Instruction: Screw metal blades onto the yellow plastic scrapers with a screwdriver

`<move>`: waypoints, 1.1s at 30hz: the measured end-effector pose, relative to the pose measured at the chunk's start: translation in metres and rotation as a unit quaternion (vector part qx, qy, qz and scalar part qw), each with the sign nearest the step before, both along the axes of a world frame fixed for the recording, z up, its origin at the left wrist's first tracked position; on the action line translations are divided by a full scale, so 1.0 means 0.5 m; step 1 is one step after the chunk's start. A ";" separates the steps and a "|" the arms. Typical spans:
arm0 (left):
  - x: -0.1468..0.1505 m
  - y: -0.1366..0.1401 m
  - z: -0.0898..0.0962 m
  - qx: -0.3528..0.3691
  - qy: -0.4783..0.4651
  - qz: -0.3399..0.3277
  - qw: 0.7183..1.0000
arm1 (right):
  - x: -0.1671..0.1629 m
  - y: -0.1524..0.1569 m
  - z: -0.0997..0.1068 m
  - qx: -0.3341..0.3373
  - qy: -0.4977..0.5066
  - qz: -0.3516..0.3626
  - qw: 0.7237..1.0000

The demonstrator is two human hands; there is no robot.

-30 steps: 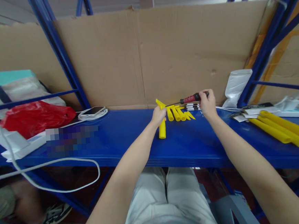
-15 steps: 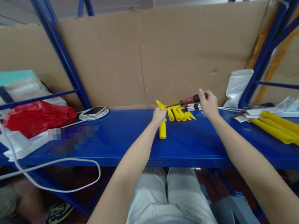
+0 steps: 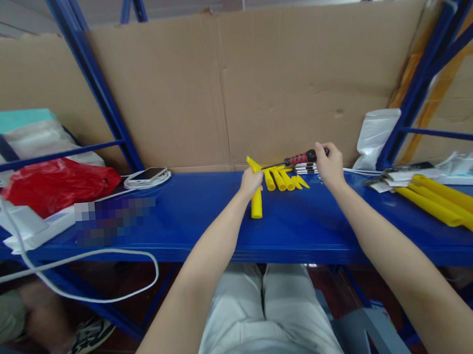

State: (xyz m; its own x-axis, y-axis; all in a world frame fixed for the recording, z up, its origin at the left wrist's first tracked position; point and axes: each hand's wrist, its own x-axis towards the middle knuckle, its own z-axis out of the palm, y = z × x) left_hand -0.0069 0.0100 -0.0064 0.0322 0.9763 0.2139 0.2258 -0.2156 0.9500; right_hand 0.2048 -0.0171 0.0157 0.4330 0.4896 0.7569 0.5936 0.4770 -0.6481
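My left hand point(image 3: 251, 184) is closed around a yellow tube-shaped piece point(image 3: 256, 207) with a tapered top, held upright over the blue table. In my right hand point(image 3: 329, 164) is a screwdriver point(image 3: 298, 159) with a red and black handle, gripped at its back end. Its shaft lies nearly level and points left at the yellow piece; where the tip meets it is hidden near my left fingers. Beyond and right of my left hand lie several smaller yellow tube pieces point(image 3: 280, 180) and small pointed yellow ones point(image 3: 301, 181). White and black strips point(image 3: 305, 169) lie under the screwdriver.
Long yellow tubes point(image 3: 447, 204) lie at the right. A phone point(image 3: 150, 175) on a coiled white cable, a red plastic bag point(image 3: 63, 182) and a white power strip point(image 3: 48, 230) are at the left. Cardboard point(image 3: 274, 87) walls the back between blue posts. Another person's leg point(image 3: 43, 317) shows at lower left.
The screwdriver's handle appears turned slightly, its red pattern looking different. My right hand has shifted very little; the left still holds the yellow piece.
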 end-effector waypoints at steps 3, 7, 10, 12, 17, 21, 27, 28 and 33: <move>0.002 -0.005 0.004 0.004 -0.005 -0.009 1.000 | -0.001 -0.001 0.002 0.029 0.007 0.008 1.000; 0.002 -0.008 0.005 -0.001 -0.001 -0.003 1.000 | 0.002 -0.003 0.002 0.016 -0.008 0.018 1.000; 0.001 -0.004 0.003 -0.006 0.003 0.005 1.000 | 0.006 0.000 0.002 -0.010 -0.015 0.012 1.000; 0.000 -0.001 0.002 -0.005 0.008 0.006 1.000 | 0.005 0.003 0.003 -0.012 0.005 0.031 0.999; -0.001 0.000 0.001 0.005 0.015 0.010 1.000 | -0.001 0.006 0.002 -0.056 0.074 0.124 0.988; -0.001 0.000 0.000 0.001 0.014 0.013 1.000 | 0.006 0.007 0.001 -0.033 0.034 0.078 0.996; 0.000 0.002 -0.001 0.006 0.019 0.002 1.000 | 0.013 0.016 -0.003 0.018 0.013 0.061 0.998; 0.000 0.001 -0.001 0.006 0.020 0.002 1.000 | 0.013 0.016 -0.003 0.015 0.010 0.061 0.998; -0.001 0.002 -0.002 0.000 0.012 0.013 1.000 | 0.010 0.011 0.001 -0.020 0.016 0.042 0.999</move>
State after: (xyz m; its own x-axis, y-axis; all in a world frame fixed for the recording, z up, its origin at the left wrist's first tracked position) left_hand -0.0077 0.0112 -0.0075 0.0123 0.9771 0.2124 0.2548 -0.2085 0.9443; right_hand 0.2099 -0.0116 0.0160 0.4126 0.5539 0.7231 0.5317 0.4981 -0.6850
